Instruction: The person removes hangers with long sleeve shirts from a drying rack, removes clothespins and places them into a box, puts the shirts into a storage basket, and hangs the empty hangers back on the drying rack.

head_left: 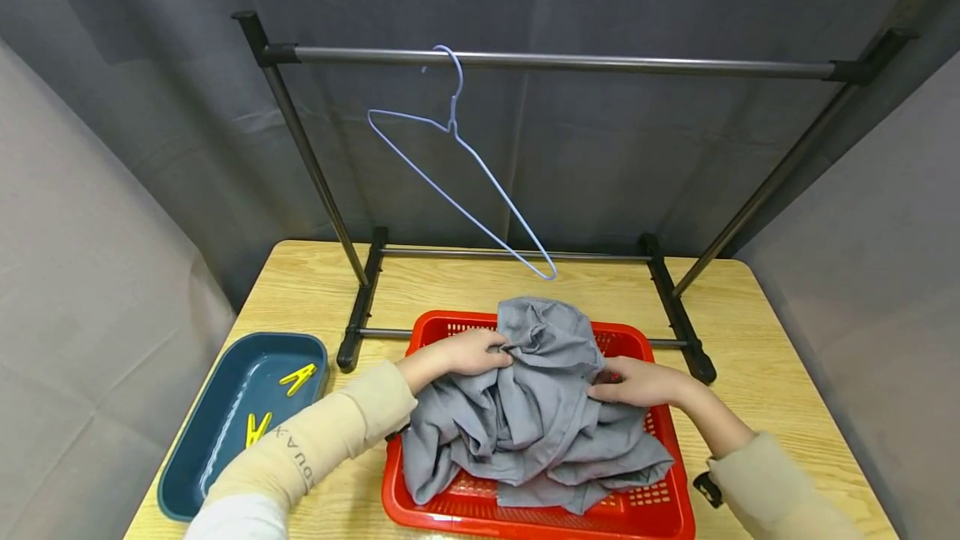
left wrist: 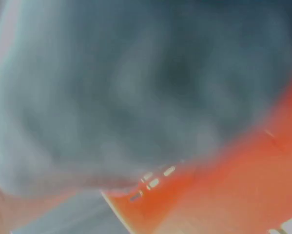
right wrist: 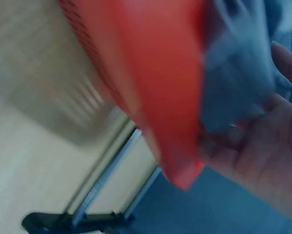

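Observation:
A crumpled grey garment lies bunched in a red plastic basket, its upper part raised over the far rim. My left hand grips the cloth on its left side, fingers bent into the folds. On the opposite side, my right hand holds the garment's edge near the basket's right rim. In the right wrist view, the fingers of my right hand curl partly behind the cloth, with the thumb apart. Blurred cloth fills most of the left wrist view and hides the left fingertips.
A pale blue hanger hangs from the metal rail of a rack behind the basket. The rack's black feet stand on the wooden table. At left, a dark teal tray holds yellow clothespins.

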`<control>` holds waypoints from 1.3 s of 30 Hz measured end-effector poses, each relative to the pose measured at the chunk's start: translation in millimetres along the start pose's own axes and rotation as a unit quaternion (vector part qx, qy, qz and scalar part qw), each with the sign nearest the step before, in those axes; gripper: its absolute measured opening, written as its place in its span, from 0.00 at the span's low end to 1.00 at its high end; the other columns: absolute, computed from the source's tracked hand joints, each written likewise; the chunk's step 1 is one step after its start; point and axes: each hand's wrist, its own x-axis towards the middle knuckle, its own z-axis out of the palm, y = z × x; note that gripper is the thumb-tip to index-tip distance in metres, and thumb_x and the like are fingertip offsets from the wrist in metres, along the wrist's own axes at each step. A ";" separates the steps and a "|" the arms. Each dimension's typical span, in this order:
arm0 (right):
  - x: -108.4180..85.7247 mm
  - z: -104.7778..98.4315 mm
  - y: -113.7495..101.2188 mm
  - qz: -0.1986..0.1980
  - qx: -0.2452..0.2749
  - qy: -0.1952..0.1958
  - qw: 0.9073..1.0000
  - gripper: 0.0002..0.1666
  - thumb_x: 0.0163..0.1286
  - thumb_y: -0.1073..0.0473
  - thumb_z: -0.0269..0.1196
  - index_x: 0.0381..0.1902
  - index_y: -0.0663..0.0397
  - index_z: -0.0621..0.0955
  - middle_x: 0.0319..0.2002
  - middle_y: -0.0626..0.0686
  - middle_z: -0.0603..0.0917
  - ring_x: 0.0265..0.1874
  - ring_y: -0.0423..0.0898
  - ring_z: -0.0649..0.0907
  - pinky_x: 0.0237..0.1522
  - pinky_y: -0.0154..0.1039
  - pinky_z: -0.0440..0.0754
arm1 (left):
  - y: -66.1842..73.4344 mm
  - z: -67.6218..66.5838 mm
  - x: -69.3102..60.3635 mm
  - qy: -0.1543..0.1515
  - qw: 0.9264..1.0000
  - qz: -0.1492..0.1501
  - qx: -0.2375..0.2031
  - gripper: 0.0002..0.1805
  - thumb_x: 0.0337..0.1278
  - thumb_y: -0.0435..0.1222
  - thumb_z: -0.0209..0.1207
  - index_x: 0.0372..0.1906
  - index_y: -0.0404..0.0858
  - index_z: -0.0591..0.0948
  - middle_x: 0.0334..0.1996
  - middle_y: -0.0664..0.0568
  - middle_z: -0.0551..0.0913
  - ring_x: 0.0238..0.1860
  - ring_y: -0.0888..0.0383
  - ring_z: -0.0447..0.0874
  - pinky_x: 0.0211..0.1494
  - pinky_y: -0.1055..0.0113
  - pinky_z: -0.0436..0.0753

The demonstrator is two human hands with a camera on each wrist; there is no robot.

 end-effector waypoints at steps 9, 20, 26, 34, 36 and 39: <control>4.2 -47.7 -4.1 0.039 0.034 0.072 0.996 0.14 0.66 0.62 0.52 0.46 0.66 0.74 0.40 0.58 0.78 0.39 0.49 0.77 0.43 0.46 0.75 | -14.1 -12.9 9.0 0.072 0.966 -0.114 -0.222 0.14 0.58 0.41 0.53 0.38 0.32 0.75 0.34 0.49 0.76 0.35 0.59 0.71 0.40 0.70 0.70; 49.6 -49.4 6.6 0.103 0.074 0.086 0.988 0.39 0.69 0.44 0.50 0.66 0.66 0.58 0.60 0.69 0.65 0.58 0.63 0.68 0.56 0.58 0.66 | -13.3 -7.3 19.5 0.092 0.895 -0.178 -0.398 0.13 0.55 0.39 0.58 0.35 0.31 0.81 0.27 0.52 0.82 0.34 0.58 0.78 0.39 0.68 0.75; 64.0 -46.7 9.6 0.059 0.148 0.074 0.984 0.37 0.69 0.47 0.51 0.65 0.68 0.58 0.57 0.67 0.69 0.54 0.57 0.72 0.56 0.51 0.68 | -12.3 -2.8 24.8 0.140 0.895 -0.178 -0.384 0.14 0.51 0.34 0.60 0.40 0.28 0.75 0.30 0.52 0.74 0.32 0.58 0.69 0.36 0.67 0.70; 51.2 -46.5 5.0 0.006 0.178 0.124 0.976 0.34 0.66 0.50 0.56 0.64 0.62 0.65 0.62 0.62 0.66 0.59 0.58 0.67 0.59 0.55 0.64 | -61.8 22.4 50.7 0.161 0.904 -0.095 -0.385 0.22 0.39 0.34 0.67 0.44 0.32 0.78 0.32 0.49 0.83 0.35 0.60 0.78 0.40 0.66 0.75; 43.0 -45.8 2.9 -0.008 0.171 0.127 0.977 0.32 0.66 0.51 0.56 0.63 0.62 0.66 0.62 0.62 0.66 0.59 0.59 0.67 0.59 0.55 0.65 | -61.7 21.4 48.3 0.155 0.901 -0.078 -0.398 0.22 0.39 0.32 0.67 0.45 0.32 0.78 0.30 0.48 0.84 0.34 0.61 0.79 0.40 0.67 0.76; 30.8 -42.7 0.4 -0.033 0.149 0.122 0.981 0.32 0.65 0.54 0.57 0.63 0.63 0.65 0.61 0.63 0.67 0.55 0.57 0.71 0.54 0.48 0.71 | -42.6 11.7 34.9 0.153 0.905 -0.084 -0.387 0.22 0.42 0.26 0.63 0.48 0.29 0.77 0.32 0.43 0.84 0.34 0.61 0.79 0.40 0.68 0.76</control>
